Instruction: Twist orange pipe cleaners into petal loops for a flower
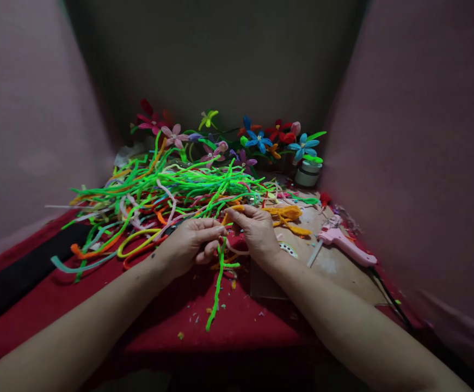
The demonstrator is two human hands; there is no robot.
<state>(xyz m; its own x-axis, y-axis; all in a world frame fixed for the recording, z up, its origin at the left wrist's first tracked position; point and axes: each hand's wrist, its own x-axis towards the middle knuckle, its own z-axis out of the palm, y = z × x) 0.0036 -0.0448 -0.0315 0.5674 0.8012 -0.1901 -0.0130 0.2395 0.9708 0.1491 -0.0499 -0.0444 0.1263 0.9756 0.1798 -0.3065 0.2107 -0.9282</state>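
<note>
My left hand [191,243] is closed in a pinch on a green pipe cleaner [217,288] that hangs down toward the front of the red cloth [98,310]. My right hand [257,231] is closed too, its fingertips meeting the left hand's at the top of the same green stem, with an orange pipe cleaner piece [231,209] at the fingers. A small red bit [237,242] shows between the two hands. Just behind the hands lies a big heap of pipe cleaners [167,190], mostly neon green.
Finished pipe-cleaner flowers [259,140] stand in a row at the back. A white jar [308,173] sits at the back right. A pink glue gun [343,242] lies on cardboard [330,267] at the right. Orange pieces [288,215] lie beside it. A black strip [24,272] lies left.
</note>
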